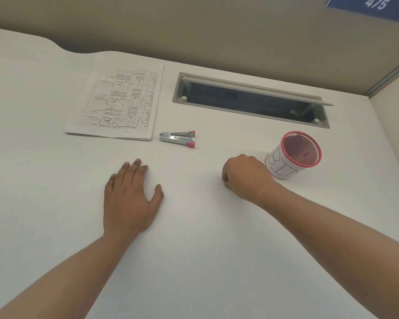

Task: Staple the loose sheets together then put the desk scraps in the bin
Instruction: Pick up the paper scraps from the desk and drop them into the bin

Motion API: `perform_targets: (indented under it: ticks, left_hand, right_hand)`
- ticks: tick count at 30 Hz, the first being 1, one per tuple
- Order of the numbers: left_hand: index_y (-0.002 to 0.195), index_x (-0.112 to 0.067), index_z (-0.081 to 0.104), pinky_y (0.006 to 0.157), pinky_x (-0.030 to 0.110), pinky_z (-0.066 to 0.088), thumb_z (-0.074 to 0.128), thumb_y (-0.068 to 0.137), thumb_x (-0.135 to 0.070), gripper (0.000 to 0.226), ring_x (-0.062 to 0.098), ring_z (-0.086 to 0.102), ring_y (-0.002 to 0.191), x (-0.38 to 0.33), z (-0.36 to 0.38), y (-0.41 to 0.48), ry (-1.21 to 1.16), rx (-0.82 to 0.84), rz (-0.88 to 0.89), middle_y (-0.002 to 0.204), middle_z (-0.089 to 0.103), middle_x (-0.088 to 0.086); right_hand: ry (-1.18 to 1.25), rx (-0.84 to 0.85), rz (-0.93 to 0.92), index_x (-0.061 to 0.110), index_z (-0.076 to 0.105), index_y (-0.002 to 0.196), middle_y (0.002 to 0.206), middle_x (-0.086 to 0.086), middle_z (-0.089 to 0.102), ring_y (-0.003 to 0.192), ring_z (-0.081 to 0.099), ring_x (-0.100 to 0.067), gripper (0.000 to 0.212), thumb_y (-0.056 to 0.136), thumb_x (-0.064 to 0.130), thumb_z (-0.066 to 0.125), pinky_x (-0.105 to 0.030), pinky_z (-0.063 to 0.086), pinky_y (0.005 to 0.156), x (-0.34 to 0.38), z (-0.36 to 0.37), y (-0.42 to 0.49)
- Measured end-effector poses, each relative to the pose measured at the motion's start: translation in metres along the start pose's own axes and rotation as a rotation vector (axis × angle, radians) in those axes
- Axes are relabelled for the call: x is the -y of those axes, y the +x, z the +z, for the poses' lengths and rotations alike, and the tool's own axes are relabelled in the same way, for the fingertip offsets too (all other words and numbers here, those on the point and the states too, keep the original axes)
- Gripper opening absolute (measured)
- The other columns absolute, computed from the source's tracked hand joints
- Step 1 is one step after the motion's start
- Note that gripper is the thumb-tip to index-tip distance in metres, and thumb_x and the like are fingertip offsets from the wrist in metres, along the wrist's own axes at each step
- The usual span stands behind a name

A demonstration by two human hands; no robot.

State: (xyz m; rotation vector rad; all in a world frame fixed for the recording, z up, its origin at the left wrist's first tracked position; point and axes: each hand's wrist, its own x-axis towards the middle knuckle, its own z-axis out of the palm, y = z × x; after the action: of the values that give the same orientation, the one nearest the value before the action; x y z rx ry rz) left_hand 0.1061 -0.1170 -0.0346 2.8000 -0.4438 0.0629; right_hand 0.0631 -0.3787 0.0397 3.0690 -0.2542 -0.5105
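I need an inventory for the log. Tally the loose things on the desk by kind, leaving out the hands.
Stack of printed sheets: 1
Stapler: 1
Mesh bin: 1
Total: 3
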Motion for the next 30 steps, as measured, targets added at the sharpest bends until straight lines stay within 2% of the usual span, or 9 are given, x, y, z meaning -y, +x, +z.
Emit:
perform_targets:
  ticks: [3,9,16,19,22,25,30]
  left_hand:
    - [0.138,-0.014,0.053,0.12,0.047,0.026,0.038,0.088,-0.054,0.066,0.027,0.038,0.147,0.0,0.0,0.0,0.007,-0.004,0.001,0.155,0.048,0.003]
    - [0.139,-0.014,0.053,0.12,0.048,0.027,0.039,0.088,-0.055,0.066,0.027,0.038,0.147,0.001,0.001,0.0,-0.001,-0.009,0.001,0.155,0.048,0.003]
    - [0.14,-0.015,0.053,0.121,0.047,0.025,0.038,0.088,-0.055,0.067,0.025,0.036,0.148,0.0,0.001,0.0,-0.001,-0.002,-0.006,0.156,0.046,0.002]
    - [0.139,-0.015,0.052,0.121,0.047,0.025,0.039,0.088,-0.055,0.067,0.026,0.037,0.148,0.0,0.001,-0.001,0.0,-0.006,-0.003,0.155,0.047,0.003]
    - [0.139,-0.014,0.053,0.12,0.048,0.026,0.04,0.088,-0.054,0.066,0.027,0.038,0.147,0.0,0.001,0.0,-0.001,-0.008,0.005,0.155,0.047,0.003]
    - [0.139,-0.015,0.052,0.121,0.048,0.026,0.039,0.088,-0.055,0.066,0.026,0.037,0.147,0.001,0.001,-0.001,-0.006,-0.004,0.0,0.155,0.047,0.003]
    - [0.139,-0.015,0.052,0.12,0.048,0.026,0.039,0.088,-0.055,0.066,0.026,0.037,0.147,0.001,0.001,-0.001,-0.008,-0.009,0.002,0.155,0.047,0.003]
  right_hand:
    - [0.005,0.026,-0.012,0.018,0.069,0.092,0.089,-0.005,0.068,0.079,0.064,-0.03,0.01,0.084,0.018,0.062,-0.032,0.053,0.068,-0.003,-0.004,0.002]
    - [-0.045,0.017,-0.041,0.019,0.068,0.089,0.086,-0.004,0.068,0.076,0.063,-0.029,0.011,0.084,0.019,0.059,-0.029,0.047,0.062,-0.003,-0.006,0.005]
    - [-0.112,0.028,-0.036,0.015,0.064,0.084,0.077,-0.004,0.063,0.061,0.053,-0.026,0.012,0.078,0.011,0.055,-0.024,0.029,0.048,0.003,-0.005,0.006]
    - [-0.107,0.041,-0.014,0.012,0.063,0.08,0.066,-0.002,0.055,0.053,0.047,-0.024,0.01,0.074,0.011,0.055,-0.024,0.027,0.046,0.004,0.0,0.004]
    - [-0.071,0.052,-0.003,0.01,0.063,0.083,0.069,-0.003,0.055,0.058,0.049,-0.026,0.012,0.075,0.015,0.055,-0.026,0.029,0.049,0.003,0.005,0.002]
    - [0.071,0.053,0.045,0.009,0.062,0.083,0.079,-0.006,0.063,0.068,0.057,-0.029,0.015,0.075,0.019,0.056,-0.03,0.04,0.055,-0.002,0.008,0.002]
    - [0.681,-0.043,0.261,0.007,0.063,0.069,0.073,-0.004,0.069,0.071,0.067,-0.025,0.014,0.073,0.02,0.066,-0.032,0.054,0.059,-0.021,-0.01,-0.005]
